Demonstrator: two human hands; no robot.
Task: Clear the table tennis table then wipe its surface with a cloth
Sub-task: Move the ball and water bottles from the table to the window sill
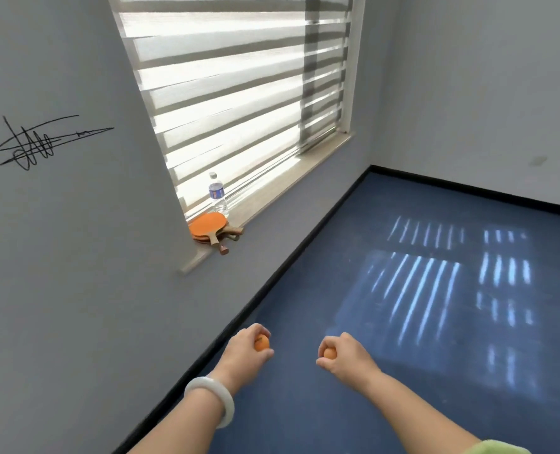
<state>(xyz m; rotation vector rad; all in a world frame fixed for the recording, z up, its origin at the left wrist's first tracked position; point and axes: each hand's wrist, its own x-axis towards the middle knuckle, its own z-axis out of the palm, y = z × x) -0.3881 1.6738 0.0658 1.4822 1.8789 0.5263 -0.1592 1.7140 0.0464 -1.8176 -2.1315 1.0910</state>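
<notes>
Grey walls [75, 273] enclose a blue floor [321, 322] edged by black skirting [270, 280]. A striped blind [239, 93] covers the window above a sill [282, 194]. Barred sunlight [419, 290] patches the floor; a black scribble [39, 145] marks the left wall.

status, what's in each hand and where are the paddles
Left grip round an orange ball, right grip round a second ball. Paddles stacked on windowsill beside water bottle. Table not in view.

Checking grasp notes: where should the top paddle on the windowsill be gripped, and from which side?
Grip the top paddle by its wooden handle, coming from the room side: it overhangs the windowsill edge, while the blade lies flat on the stack.
</notes>
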